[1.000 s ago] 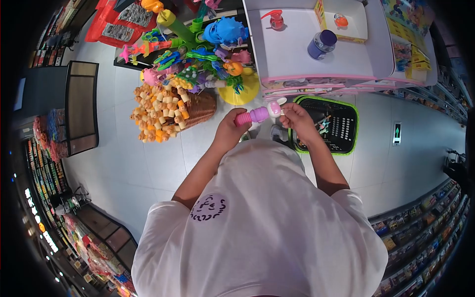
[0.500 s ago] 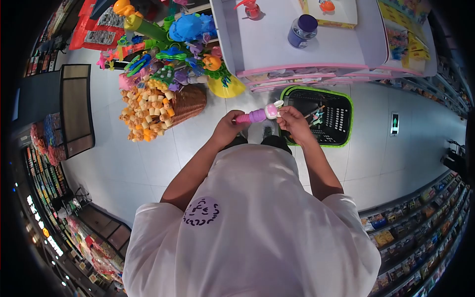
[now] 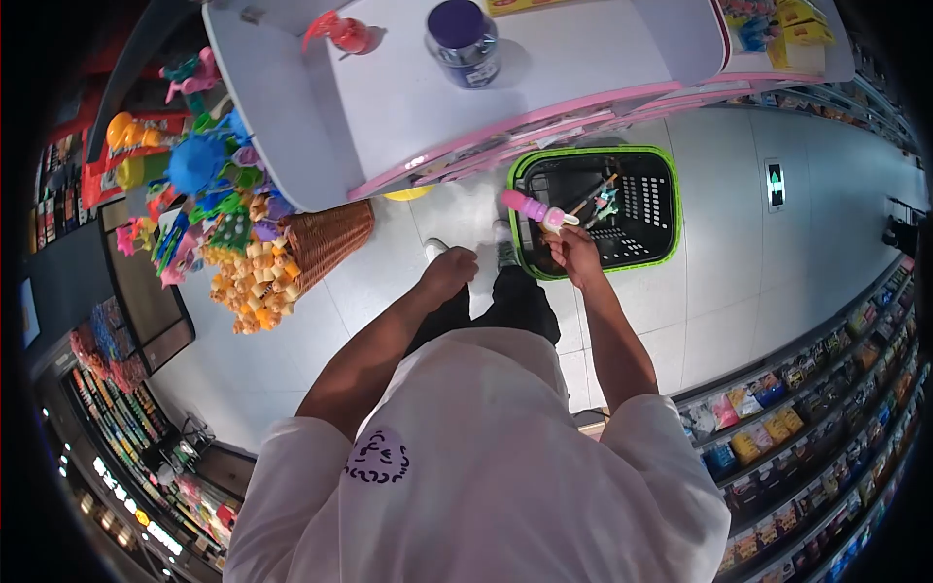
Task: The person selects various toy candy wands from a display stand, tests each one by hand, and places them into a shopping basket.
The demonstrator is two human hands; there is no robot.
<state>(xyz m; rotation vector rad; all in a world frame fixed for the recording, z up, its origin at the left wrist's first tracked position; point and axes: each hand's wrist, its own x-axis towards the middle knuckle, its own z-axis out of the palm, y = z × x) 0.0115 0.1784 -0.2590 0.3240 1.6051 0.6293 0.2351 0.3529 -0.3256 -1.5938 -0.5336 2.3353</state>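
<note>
In my right hand [image 3: 576, 255] is the white, bunny-like end of a pink and purple toy [image 3: 530, 208], its pink end pointing up and left. The toy shows over the left part of a black basket [image 3: 674, 209] with a green rim, which stands on the floor. Inside the basket lie a few small items, among them a thin stick and a pale green piece [image 3: 604, 206]. My left hand [image 3: 450, 272] is away from the toy, left of the basket, its fingers curled in with nothing visible in them.
A white display stand [image 3: 408, 126] with pink edges holds a purple-lidded jar [image 3: 465, 44] and a red toy [image 3: 342, 34]. Left of it are a wicker basket [image 3: 332, 238] of small figures and colourful toys [image 3: 199, 163]. Stocked shelves [image 3: 777, 428] line the lower right.
My left hand has let go of the toy. My right hand has carried it over the basket. The view has shifted, with the stand now nearer and the toy display farther left.
</note>
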